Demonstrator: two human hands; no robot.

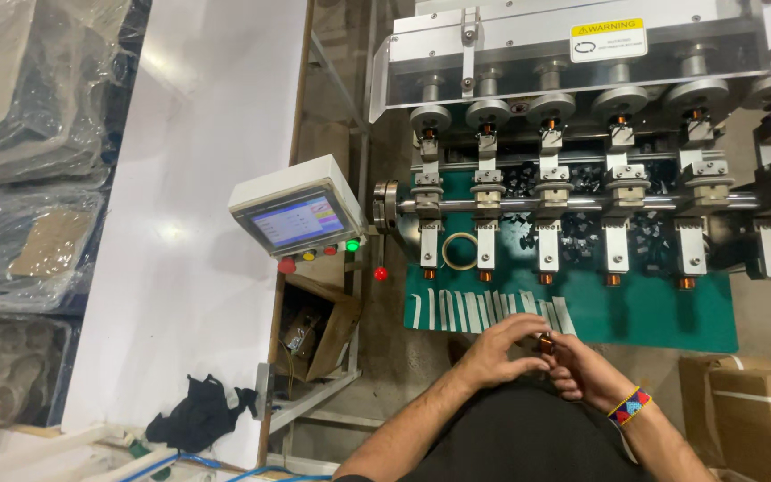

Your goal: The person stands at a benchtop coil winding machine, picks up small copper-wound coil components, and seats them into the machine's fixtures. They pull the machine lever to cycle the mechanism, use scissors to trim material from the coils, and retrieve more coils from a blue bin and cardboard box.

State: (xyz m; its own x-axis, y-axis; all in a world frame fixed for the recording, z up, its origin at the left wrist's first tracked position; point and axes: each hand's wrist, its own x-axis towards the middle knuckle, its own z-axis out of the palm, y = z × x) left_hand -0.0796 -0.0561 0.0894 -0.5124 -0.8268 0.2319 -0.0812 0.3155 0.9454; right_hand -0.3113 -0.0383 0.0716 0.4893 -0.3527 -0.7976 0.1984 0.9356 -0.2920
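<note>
My left hand (503,350) and my right hand (582,368) meet in front of my body, both pinching a small copper-wound coil (546,342). A beaded band sits on my right wrist (630,405). Just beyond my fingers, several white tape strips (484,310) lie in a row on the green mat (653,312). Above them a winding machine (600,192) carries a row of spindles, each with a small copper coil at its lower tip. A roll of yellowish tape (460,252) rests on the mat between the two leftmost spindles.
A control box with a lit screen (296,219) and coloured buttons stands left of the machine. An open cardboard box (319,326) lies below it. A white panel (207,178) and plastic-wrapped goods (29,134) are at the left. Cardboard cartons (756,402) stand at the right.
</note>
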